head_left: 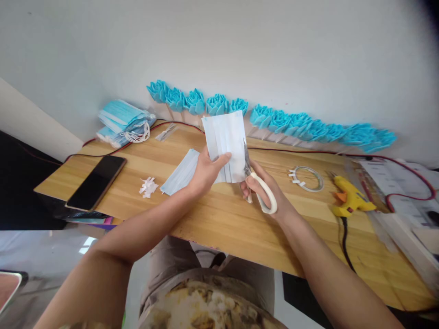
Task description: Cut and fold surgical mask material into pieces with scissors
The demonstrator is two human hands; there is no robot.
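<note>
Caution: the pleated mask sheet (224, 132) may be cut unevenly if it flexes between your hands; your left hand (206, 171), thumb across the sheet's face, could be nicked should the scissors (255, 176) stray inward; that hand pinches the sheet, raised above the bench (240, 233) between its front and back edges; your right hand (262, 185), reaching in over the front edge, grasps the scissors' handles, blades at the sheet's right edge.
</note>
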